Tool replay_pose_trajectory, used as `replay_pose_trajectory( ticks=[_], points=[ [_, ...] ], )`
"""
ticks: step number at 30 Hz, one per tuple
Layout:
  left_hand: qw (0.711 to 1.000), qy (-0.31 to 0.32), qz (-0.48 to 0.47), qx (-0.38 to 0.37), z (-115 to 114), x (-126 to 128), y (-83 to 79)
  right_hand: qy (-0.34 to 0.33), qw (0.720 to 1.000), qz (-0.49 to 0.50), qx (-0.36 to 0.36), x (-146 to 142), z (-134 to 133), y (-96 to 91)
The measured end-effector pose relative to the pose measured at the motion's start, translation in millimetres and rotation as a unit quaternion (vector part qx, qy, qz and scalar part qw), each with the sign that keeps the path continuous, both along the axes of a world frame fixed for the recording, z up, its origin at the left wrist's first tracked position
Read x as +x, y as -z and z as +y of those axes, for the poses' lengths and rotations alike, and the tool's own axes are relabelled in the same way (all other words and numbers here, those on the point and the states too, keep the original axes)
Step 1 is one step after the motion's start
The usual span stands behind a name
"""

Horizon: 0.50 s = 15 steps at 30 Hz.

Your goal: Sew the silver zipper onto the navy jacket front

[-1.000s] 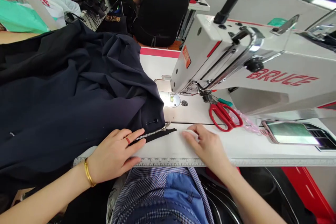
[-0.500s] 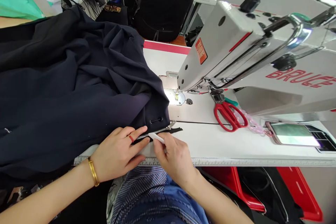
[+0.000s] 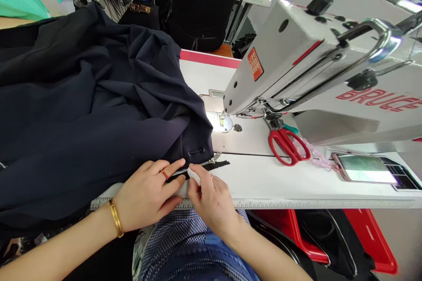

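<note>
A dark navy garment lies in folds over the left of the sewing table. Along its near right edge runs a zipper with metal teeth, its pull at the right end and black tape sticking out past the fabric. My left hand lies with fingers spread, index and middle fingertips pressing on the zipper edge. Just right of those fingertips, my right hand pinches a flat white piece of tailor's chalk against the zipper tape. Fingers partly cover the chalk.
A white sewing machine stands at the right, with red-handled scissors below its head. A phone lies farther right. A ruler strip follows the table's front edge. Beyond the table, a person sits by a black chair.
My right hand has shifted slightly left and turned, so the chalk shows its broader face instead of a thin edge. My left hand and the garment stay nearly where they were.
</note>
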<state>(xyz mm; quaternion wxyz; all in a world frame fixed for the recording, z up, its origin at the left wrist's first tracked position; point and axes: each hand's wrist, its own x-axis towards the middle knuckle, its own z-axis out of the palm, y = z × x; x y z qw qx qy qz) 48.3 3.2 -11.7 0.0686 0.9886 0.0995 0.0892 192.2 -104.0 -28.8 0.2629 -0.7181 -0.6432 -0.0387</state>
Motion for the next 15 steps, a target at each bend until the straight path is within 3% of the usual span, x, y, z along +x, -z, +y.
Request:
replay_pose_trajectory(
  ticks=[15],
  points=[
    [1.0,0.001,0.006,0.009,-0.4,0.6,0.7,-0.009,1.0,0.004,0.004,-1.3,2.8,-2.6]
  ],
)
